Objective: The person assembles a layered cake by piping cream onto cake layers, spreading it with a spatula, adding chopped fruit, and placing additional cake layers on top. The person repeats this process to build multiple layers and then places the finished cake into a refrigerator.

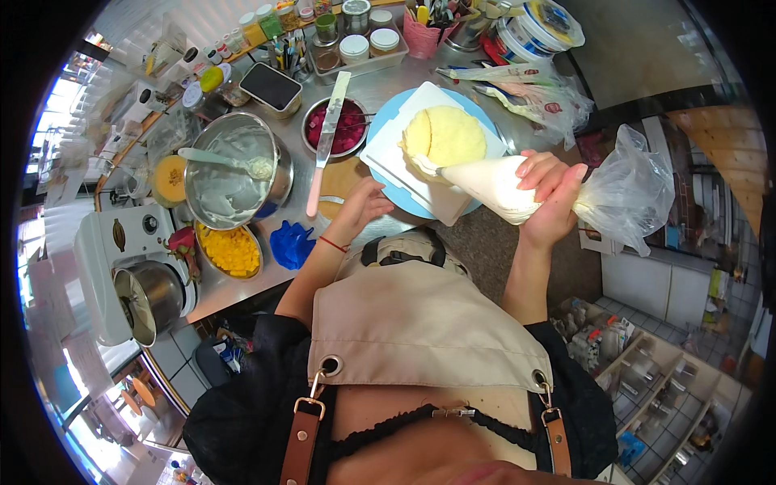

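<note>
My right hand squeezes a clear piping bag filled with white cream, its twisted top spreading out beyond my thumb. The metal tip touches the near left side of a pale yellow round sponge cake, where a dab of cream shows. Under the cake is a white square board, laid on a light blue round turntable. My left hand is at the turntable's left front rim, fingers loosely apart and holding nothing; whether it touches the rim is hard to tell.
Left of the cake, a palette knife lies across a bowl of red fruit cubes. Farther left are a steel mixing bowl with a spatula, diced yellow fruit and a stand mixer. Filled piping bags lie behind right.
</note>
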The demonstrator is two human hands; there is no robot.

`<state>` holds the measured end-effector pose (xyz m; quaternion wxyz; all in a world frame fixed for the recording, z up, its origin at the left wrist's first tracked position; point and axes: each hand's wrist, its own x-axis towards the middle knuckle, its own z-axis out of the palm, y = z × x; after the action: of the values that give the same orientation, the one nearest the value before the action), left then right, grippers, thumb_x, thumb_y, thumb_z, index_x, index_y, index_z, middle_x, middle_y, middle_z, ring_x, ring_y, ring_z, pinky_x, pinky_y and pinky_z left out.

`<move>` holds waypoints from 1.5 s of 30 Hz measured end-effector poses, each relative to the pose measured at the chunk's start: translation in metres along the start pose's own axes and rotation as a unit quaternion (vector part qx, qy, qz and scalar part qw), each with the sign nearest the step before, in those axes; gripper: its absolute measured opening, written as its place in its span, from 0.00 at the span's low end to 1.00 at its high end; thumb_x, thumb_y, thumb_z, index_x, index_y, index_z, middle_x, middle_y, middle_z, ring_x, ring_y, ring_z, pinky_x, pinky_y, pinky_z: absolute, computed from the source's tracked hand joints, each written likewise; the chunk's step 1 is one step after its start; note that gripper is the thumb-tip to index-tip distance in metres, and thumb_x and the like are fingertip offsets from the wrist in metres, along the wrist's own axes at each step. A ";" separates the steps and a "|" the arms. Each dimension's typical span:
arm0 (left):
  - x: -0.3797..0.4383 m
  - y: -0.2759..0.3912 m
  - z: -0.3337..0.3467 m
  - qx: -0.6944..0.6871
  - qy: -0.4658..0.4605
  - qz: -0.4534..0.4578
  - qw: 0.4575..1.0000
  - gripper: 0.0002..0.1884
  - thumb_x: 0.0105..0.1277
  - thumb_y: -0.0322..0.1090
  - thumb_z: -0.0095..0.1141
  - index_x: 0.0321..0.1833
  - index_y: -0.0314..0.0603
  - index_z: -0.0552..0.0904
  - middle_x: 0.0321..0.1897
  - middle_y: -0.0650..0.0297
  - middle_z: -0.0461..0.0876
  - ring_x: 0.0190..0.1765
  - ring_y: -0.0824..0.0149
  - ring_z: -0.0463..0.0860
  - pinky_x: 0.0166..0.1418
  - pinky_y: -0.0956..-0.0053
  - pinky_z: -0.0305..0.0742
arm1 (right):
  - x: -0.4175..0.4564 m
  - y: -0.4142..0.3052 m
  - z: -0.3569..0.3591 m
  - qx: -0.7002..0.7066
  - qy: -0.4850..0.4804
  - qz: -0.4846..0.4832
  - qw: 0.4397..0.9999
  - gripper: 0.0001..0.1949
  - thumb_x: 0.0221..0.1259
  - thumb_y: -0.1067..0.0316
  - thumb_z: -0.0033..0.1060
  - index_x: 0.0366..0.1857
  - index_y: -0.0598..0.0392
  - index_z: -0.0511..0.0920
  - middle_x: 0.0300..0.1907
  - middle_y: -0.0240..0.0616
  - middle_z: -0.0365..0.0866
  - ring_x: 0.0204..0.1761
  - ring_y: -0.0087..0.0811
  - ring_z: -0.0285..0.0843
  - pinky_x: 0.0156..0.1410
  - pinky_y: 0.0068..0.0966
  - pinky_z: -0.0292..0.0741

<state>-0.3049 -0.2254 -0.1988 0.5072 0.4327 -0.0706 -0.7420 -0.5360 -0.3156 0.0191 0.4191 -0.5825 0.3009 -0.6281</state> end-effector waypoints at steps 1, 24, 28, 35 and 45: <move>0.001 0.004 -0.001 0.008 0.001 0.007 1.000 0.13 0.71 0.39 0.51 0.54 0.43 0.75 0.43 0.59 0.83 0.43 0.65 0.86 0.51 0.70 0.83 | 0.001 -0.001 -0.002 -0.006 0.006 0.000 1.000 0.28 0.82 0.55 0.26 0.14 0.49 0.62 0.15 0.37 0.71 0.25 0.34 0.73 0.54 0.40 0.72; -0.009 0.015 -0.018 -0.205 0.020 0.067 0.976 0.38 0.73 0.65 0.38 0.66 0.32 0.66 0.62 0.44 0.75 0.64 0.48 0.76 0.71 0.53 0.69 | 0.029 0.000 -0.035 -0.076 0.031 -0.012 0.997 0.26 0.82 0.57 0.31 0.16 0.48 0.61 0.13 0.31 0.63 0.18 0.28 0.65 0.48 0.34 0.71; -0.007 0.014 -0.011 -0.202 0.023 0.057 0.977 0.38 0.74 0.66 0.37 0.66 0.32 0.67 0.63 0.45 0.74 0.64 0.50 0.77 0.70 0.54 0.70 | 0.036 0.004 -0.036 -0.069 0.027 -0.017 0.997 0.26 0.82 0.58 0.31 0.15 0.48 0.61 0.13 0.31 0.63 0.17 0.28 0.64 0.47 0.33 0.71; -0.005 -0.005 0.001 -0.199 0.007 0.004 0.980 0.35 0.74 0.67 0.36 0.61 0.38 0.71 0.58 0.50 0.78 0.59 0.53 0.80 0.64 0.56 0.74 | 0.048 0.007 -0.032 -0.081 0.018 -0.020 0.996 0.26 0.81 0.58 0.34 0.15 0.49 0.62 0.13 0.32 0.63 0.17 0.28 0.64 0.44 0.34 0.71; -0.006 -0.001 -0.004 -0.154 -0.003 0.008 0.988 0.34 0.75 0.64 0.36 0.59 0.35 0.71 0.56 0.48 0.79 0.56 0.53 0.82 0.63 0.57 0.77 | 0.066 0.029 -0.048 -0.017 0.111 -0.025 0.993 0.26 0.80 0.52 0.39 0.15 0.49 0.63 0.12 0.33 0.64 0.16 0.30 0.64 0.43 0.35 0.75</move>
<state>-0.3020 -0.2187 -0.1981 0.5734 0.3463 0.0392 -0.7414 -0.5758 -0.3925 0.0192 0.3576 -0.5230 0.3416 -0.6942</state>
